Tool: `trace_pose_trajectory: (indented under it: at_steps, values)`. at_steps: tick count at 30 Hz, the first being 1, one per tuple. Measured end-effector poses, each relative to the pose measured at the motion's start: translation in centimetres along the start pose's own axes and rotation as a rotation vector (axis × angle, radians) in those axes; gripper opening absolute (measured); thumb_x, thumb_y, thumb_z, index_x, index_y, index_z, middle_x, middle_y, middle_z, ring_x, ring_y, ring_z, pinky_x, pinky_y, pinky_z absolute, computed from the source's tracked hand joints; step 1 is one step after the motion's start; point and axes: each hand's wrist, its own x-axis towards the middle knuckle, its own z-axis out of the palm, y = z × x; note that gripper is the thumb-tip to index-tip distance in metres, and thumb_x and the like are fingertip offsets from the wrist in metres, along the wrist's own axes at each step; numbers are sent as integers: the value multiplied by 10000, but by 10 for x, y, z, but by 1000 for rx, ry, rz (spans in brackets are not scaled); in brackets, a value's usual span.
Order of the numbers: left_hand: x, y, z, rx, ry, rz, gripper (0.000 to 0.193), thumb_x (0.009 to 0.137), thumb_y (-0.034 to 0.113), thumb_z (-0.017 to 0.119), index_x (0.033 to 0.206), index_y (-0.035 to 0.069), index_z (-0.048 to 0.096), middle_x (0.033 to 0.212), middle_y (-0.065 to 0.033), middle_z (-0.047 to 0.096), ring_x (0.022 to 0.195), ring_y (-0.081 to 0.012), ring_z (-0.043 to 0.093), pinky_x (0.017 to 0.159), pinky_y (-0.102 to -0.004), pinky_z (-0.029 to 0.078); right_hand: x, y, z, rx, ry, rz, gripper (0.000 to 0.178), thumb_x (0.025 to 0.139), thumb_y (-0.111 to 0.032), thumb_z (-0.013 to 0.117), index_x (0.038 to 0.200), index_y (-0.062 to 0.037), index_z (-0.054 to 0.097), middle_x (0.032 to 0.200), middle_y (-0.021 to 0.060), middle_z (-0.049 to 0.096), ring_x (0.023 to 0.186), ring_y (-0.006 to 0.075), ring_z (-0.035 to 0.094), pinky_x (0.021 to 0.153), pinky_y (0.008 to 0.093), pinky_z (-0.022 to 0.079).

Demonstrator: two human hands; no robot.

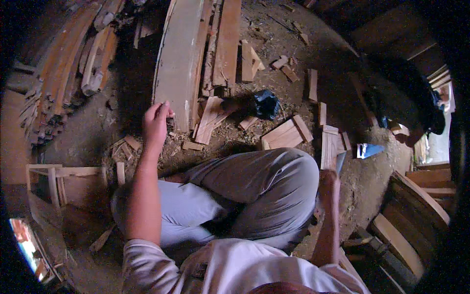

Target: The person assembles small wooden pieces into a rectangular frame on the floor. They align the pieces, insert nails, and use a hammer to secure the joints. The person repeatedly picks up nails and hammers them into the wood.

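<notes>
My left hand (156,121) is raised at the near left edge of a long pale board (179,63). Its thumb and fingers are pinched together, and anything between them is too small to make out. By my right knee, my right hand (329,180) is closed in a fist, dim and partly in shadow. It is at the near end of a short wooden piece (329,147). A narrow grey-blue strip (341,160) shows beside that hand. What the right fingers hold is hidden.
Wood offcuts (284,134) and shavings lie on the dirt floor before my crossed legs. A dark blue crumpled bag (267,104) sits among them. Long timbers (63,68) are stacked at left, more planks (399,245) at right. A blue object (370,150) lies right of my hand.
</notes>
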Motion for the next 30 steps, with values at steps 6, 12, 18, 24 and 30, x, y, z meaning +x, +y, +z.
trace_pose_trajectory:
  at_steps: [6, 12, 18, 24, 30]
  values:
    - [9, 35, 23, -6, -19, -31, 328, 1022, 288, 601, 876, 2, 662, 805, -36, 667, 751, -129, 590, 747, -299, 480, 181, -165, -39, -77, -13, -595, 253, 941, -225, 672, 1053, -5, 725, 959, 204, 726, 901, 368, 705, 776, 448, 538]
    - [15, 6, 38, 117, -74, 7, 309, 999, 303, 635, 934, 8, 697, 853, -46, 693, 804, -142, 626, 781, -298, 490, 300, -160, 104, -51, -263, -462, 284, 919, -287, 642, 1039, -42, 722, 999, 140, 750, 883, 280, 708, 814, 433, 563]
    - [12, 16, 21, 60, -89, -11, 292, 993, 296, 657, 995, 7, 700, 884, -33, 691, 812, -130, 617, 795, -281, 488, 304, -183, 160, -86, -231, -127, 357, 771, -363, 774, 927, -44, 733, 911, 179, 745, 882, 358, 735, 787, 444, 561]
    - [12, 5, 21, 89, -131, -111, 281, 1025, 254, 615, 967, -8, 699, 875, -11, 674, 820, -110, 585, 766, -273, 462, 305, -205, 177, -185, -219, -188, 260, 793, -270, 729, 914, -41, 742, 933, 168, 760, 853, 365, 749, 766, 462, 598]
    - [16, -22, 23, 138, -188, -96, 291, 1043, 280, 582, 900, 44, 674, 846, 11, 634, 770, -79, 523, 684, -260, 389, 293, -210, 142, 61, -125, -9, 233, 911, -173, 584, 979, -76, 785, 1061, 182, 758, 990, 361, 744, 833, 475, 599]
